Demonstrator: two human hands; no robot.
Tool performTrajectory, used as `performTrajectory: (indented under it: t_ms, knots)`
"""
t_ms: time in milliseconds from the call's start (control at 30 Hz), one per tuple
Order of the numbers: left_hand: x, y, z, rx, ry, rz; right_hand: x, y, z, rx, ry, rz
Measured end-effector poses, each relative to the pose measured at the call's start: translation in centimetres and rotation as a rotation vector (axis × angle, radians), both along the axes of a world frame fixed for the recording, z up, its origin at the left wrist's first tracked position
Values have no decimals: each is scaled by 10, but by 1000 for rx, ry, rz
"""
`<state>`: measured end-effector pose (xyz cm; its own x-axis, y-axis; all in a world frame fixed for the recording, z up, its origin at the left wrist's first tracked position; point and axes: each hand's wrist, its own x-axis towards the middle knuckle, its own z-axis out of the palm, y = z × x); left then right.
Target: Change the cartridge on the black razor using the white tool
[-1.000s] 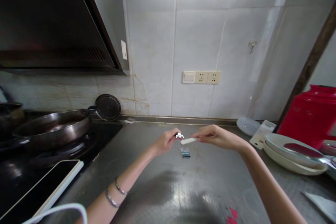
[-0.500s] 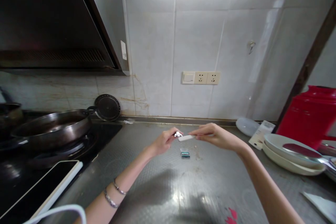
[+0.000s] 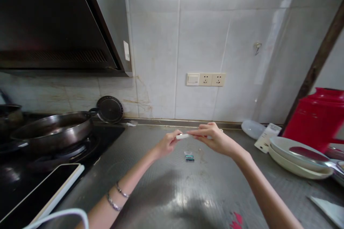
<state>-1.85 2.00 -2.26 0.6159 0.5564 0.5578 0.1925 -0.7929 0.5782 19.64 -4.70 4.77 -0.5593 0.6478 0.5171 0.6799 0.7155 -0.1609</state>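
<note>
My right hand [image 3: 215,137] has thumb and fingers closed on the white stick [image 3: 182,136], which sits roughly level above the steel counter [image 3: 161,191], one end poking past my fingertips to my left hand [image 3: 168,144]. Left fingers are curled in at that end, hardly any gap, too small to tell what's between them or if they touch the stick. Small teal-and-black piece [image 3: 189,157] lies on the counter, nearer me than the stick; pan [image 3: 80,130] on the stove [image 3: 113,134] at left, stacked dishes [image 3: 298,169] at right
</note>
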Motion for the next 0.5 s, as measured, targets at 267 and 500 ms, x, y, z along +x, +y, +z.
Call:
performTrajectory:
  t_ms: [267,500]
  knots:
    - [-4,1,5,-10,6,16,-1,6,-3,-14,59,13]
    - [-4,-1,7,-57,-26,18,5,2,2,29,120,-37]
